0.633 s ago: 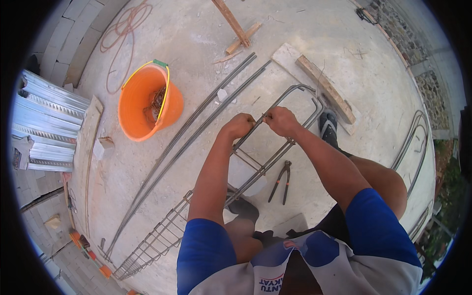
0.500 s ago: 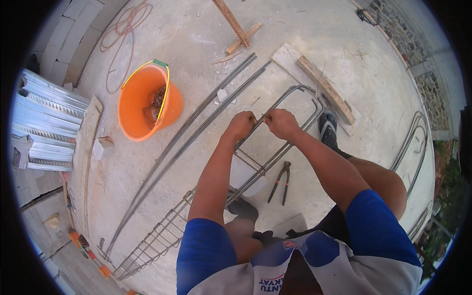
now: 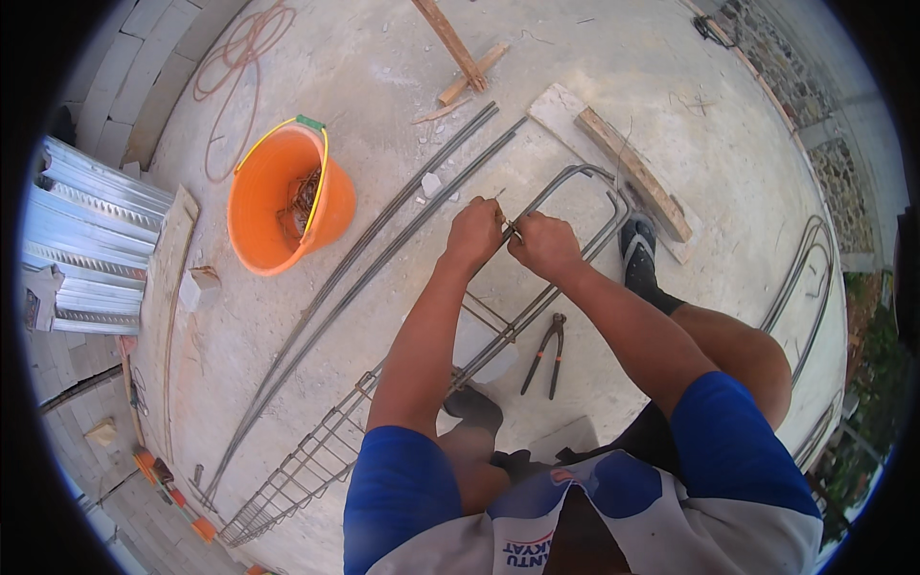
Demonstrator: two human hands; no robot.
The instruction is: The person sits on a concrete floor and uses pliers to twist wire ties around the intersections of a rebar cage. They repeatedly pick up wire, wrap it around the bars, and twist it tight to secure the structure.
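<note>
Both fists meet at one long bar of a steel rebar cage (image 3: 515,331), whose hooked ends lie at the far right. My left hand (image 3: 476,233) is closed on a thin tie wire (image 3: 499,194), a bit of which pokes out above its fingers. My right hand (image 3: 544,247) presses close beside it, pinched on the wire where it meets the bar. The fingers hide most of the wire. Below my right forearm, black pincers (image 3: 556,331) with orange bands lie on the concrete, handles spread.
An orange bucket (image 3: 340,206) with rusty wire inside stands to the left. Long loose rebars (image 3: 362,254) run between it and the cage. Beyond my right foot lies a wooden beam (image 3: 637,177) on a board. Corrugated metal sheets (image 3: 91,244) are at far left; bent bars (image 3: 800,268) lie at right.
My left hand has turned and shifted slightly up and right, and the wire end now shows above it. My right hand has moved slightly down and closer to the left.
</note>
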